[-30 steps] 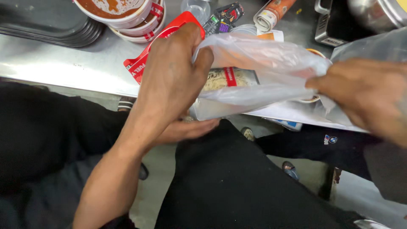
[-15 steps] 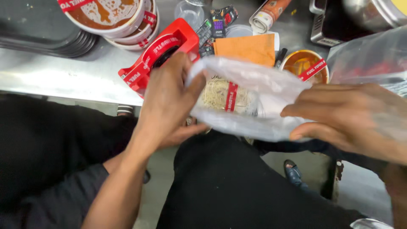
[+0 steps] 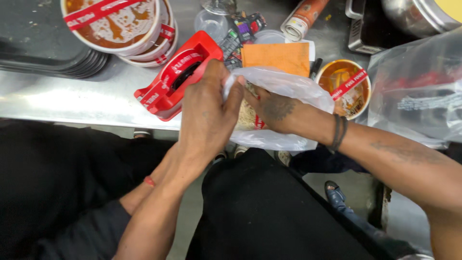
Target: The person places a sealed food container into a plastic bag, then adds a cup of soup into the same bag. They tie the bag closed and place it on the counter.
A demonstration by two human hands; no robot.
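Centre frame: my left hand (image 3: 208, 113) pinches the mouth edge of a thin clear plastic bag (image 3: 284, 84), fingers closed on film. My right hand (image 3: 269, 108) is pushed inside the bag, curled round a noodle tub (image 3: 246, 115); grip partly hidden. Bag's long axis runs left-right, mouth toward left hand, both hands touching it. Red tape dispenser (image 3: 175, 77) just left. Taped soup bowls (image 3: 115, 24) upper left; small taped cup (image 3: 346, 86) right; orange cloth (image 3: 276, 58) above the bag.
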